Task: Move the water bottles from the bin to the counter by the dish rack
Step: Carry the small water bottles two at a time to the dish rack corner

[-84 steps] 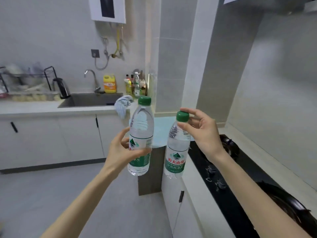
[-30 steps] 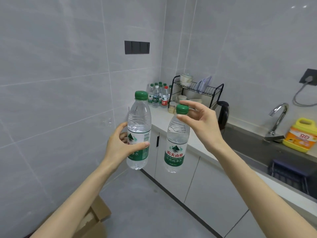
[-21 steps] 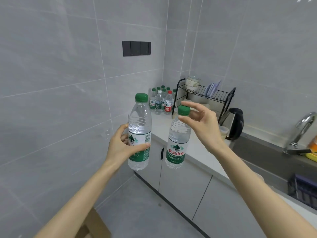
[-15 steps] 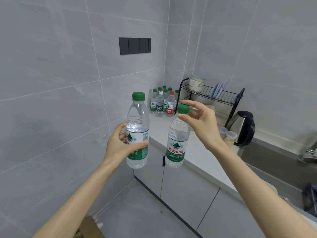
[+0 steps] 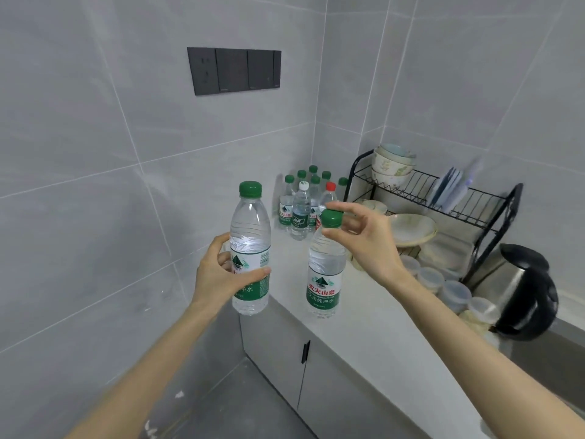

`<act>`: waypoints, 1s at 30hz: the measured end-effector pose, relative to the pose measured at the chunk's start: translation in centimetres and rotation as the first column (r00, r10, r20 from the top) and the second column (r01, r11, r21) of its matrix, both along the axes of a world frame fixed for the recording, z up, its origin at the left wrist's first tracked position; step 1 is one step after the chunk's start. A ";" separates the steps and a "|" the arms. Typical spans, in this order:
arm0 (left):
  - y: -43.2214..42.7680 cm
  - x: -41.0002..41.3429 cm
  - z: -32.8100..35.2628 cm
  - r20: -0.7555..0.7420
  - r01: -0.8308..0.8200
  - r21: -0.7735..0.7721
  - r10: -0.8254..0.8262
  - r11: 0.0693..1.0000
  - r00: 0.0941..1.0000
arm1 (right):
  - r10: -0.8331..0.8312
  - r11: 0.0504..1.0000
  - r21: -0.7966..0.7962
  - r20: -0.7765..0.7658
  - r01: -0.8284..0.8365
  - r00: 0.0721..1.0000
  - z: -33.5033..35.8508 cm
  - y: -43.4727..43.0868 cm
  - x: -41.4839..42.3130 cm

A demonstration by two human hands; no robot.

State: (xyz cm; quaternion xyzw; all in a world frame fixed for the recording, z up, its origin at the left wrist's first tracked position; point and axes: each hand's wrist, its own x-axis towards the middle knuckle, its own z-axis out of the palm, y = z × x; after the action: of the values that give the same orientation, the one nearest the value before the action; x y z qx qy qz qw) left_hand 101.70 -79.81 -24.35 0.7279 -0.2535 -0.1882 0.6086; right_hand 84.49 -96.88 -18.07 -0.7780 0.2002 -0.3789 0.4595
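— What do the hands have?
— The left hand (image 5: pixel 221 277) wraps fingers and thumb round the label of the first bottle (image 5: pixel 250 223), which is green-capped and upright, just off the end of the counter (image 5: pixel 364 315). The right hand (image 5: pixel 367 245) pinches the cap of the second bottle (image 5: pixel 324 274) between thumb and fingertips. That bottle hangs upright under the pinch, over the counter's near edge.
— Is it resting on the top?
— I cannot tell. Its base shows against the white surface, but contact is unclear.
— What surrounds the grips?
— Below the left grip is a cabinet door (image 5: pixel 272 340). Right of the right hand are small lidded tubs (image 5: pixel 430 277), then a black kettle (image 5: pixel 525 293).
— And farther on?
— Beyond both grips the standing bottles (image 5: pixel 300 207) cluster in the corner. Most have green caps, one white, one red. The right hand's fingers overlap the red-capped one. Just right of them stands the dish rack (image 5: pixel 443 198), with bowls stacked on top and a wide bowl (image 5: pixel 411 229) lower down. High on the wall above the left grip is a dark switch panel (image 5: pixel 234 71).
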 end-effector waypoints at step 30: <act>-26.8 24.2 -13.2 -0.120 0.187 0.154 -0.170 0.970 0.978 | -0.402 0.901 0.042 -0.299 0.432 0.866 -12.7 -24.9 22.2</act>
State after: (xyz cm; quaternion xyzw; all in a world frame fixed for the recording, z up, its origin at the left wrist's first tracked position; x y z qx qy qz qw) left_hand 125.94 -106.59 -37.58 0.7388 -0.2689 -0.3011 0.5397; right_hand 106.67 -121.80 -30.77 -0.7364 0.4472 -0.3430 0.3744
